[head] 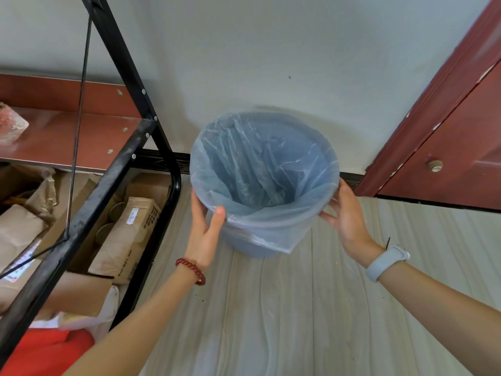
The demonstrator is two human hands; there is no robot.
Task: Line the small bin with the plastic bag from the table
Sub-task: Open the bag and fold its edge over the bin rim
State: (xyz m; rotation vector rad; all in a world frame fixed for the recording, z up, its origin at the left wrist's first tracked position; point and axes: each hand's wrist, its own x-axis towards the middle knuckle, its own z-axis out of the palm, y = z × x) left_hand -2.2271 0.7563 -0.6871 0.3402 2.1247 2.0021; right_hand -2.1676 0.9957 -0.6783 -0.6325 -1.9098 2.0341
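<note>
- Head view looks down at a small blue bin (252, 246) standing on the pale wood-grain floor (271, 308), close to the grey wall (257, 50) and between a black metal rack (108, 175) and a dark red door (461, 131).
- A thin, see-through plastic bag (260, 169) sits inside the bin; its mouth is folded out over the whole rim, and a loose skirt of film hangs down the near outer side, ending in a point low on the right.
- Inside the lined bin only crumpled folds of film show.
- Left hand (204, 234) is on the bin's left side: palm against the wall just under the rim, thumb lying over the folded film. Its grip is closed on the bin's edge, and a red bead bracelet (191, 270) circles the wrist.
- Right hand (345, 213) is at the right side of the rim with fingers spread and reaching toward the film; its grip is apart, only the fingertips seeming to touch the bag's edge. A pale grey wristband (386, 263) is on that wrist.
- Brown paper parcels (130, 234) and cardboard boxes fill the space under the rack's reddish shelf (67, 137).
</note>
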